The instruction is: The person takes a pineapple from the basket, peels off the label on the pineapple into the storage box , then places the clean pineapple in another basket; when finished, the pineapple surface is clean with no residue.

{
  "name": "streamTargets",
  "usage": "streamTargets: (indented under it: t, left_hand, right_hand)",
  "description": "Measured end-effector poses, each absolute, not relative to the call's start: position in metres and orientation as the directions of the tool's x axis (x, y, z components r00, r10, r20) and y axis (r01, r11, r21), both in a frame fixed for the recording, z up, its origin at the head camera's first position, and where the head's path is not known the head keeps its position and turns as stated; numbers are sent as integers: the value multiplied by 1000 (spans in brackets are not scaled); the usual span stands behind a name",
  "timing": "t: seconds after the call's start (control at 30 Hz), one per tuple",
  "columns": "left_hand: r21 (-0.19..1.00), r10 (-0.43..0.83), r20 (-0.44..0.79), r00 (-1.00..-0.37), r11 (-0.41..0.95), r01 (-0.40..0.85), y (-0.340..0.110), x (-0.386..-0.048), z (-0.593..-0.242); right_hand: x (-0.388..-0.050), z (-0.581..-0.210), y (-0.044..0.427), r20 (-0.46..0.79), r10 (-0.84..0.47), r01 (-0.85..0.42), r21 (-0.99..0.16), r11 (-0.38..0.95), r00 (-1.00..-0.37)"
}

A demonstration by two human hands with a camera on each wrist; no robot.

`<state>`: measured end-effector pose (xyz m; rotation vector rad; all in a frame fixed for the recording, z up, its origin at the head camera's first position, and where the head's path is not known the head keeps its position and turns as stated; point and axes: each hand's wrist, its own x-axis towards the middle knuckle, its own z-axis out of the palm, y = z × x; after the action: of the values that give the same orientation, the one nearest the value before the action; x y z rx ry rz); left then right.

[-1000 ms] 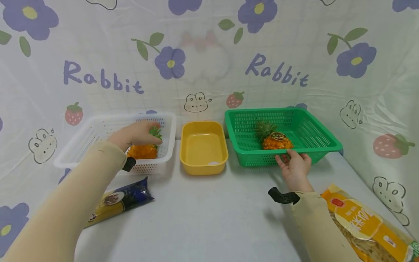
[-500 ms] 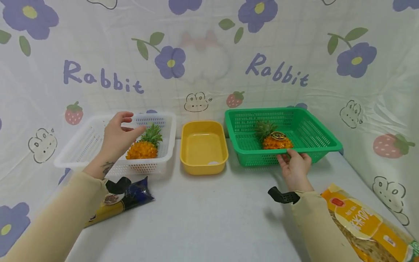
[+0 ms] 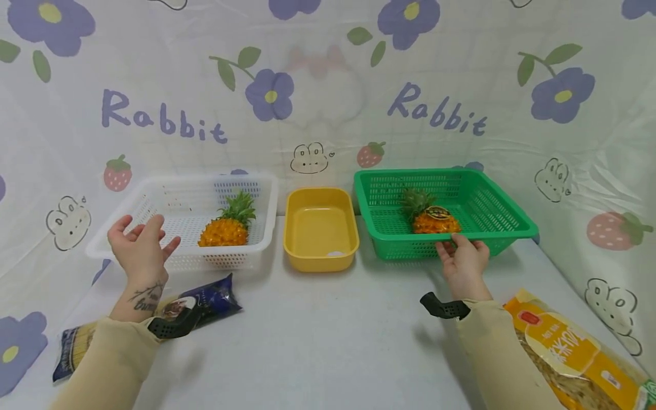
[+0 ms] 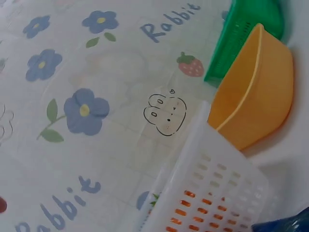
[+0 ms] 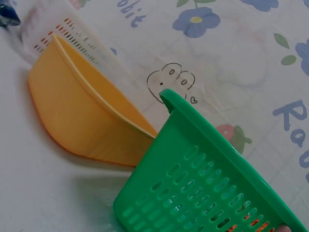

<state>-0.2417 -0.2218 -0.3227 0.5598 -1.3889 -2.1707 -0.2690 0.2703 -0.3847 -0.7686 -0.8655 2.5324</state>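
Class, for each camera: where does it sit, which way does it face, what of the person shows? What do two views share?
Head: on the head, facing forward and down at the white basket, yellow tub and green basket; left hand, right hand and sleeves show.
Left wrist: worn there, facing past the white basket toward the yellow tub; one left fingertip, left edge.
Right wrist: worn there, facing past the green basket toward the yellow tub; one right fingertip, lower right.
Shared: both wrist views include the yellow tub.
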Motion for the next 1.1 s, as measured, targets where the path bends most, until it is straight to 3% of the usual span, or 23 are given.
streamTargets:
  t: [0.13, 0.27, 0.43, 0.67, 1.1]
  left_hand:
    - [862, -635, -251, -730, -491, 130, -231, -243, -333]
    - [847, -645, -368, -670, -529, 44, -234, -243, -346]
    - [764, -554, -450, -701, -645, 18, -236, -242, -363]
    - [634, -444, -451, -774, -770, 72, -234, -245, -378]
    - [617, -501, -341, -795, -758, 213, -227, -253, -385]
  right_hand:
    - [-269, -384, 270, -388, 484, -150, -638, -755, -784]
    - [-270, -385, 270, -381, 481, -147, -643, -752, -790]
    - [-270, -385, 270, -380, 485, -147, -649, -747, -788]
    - [-270, -386, 270, -381, 489, -154, -645, -748, -785]
    - [-270, -387, 269, -372, 501, -160, -656, -738, -782]
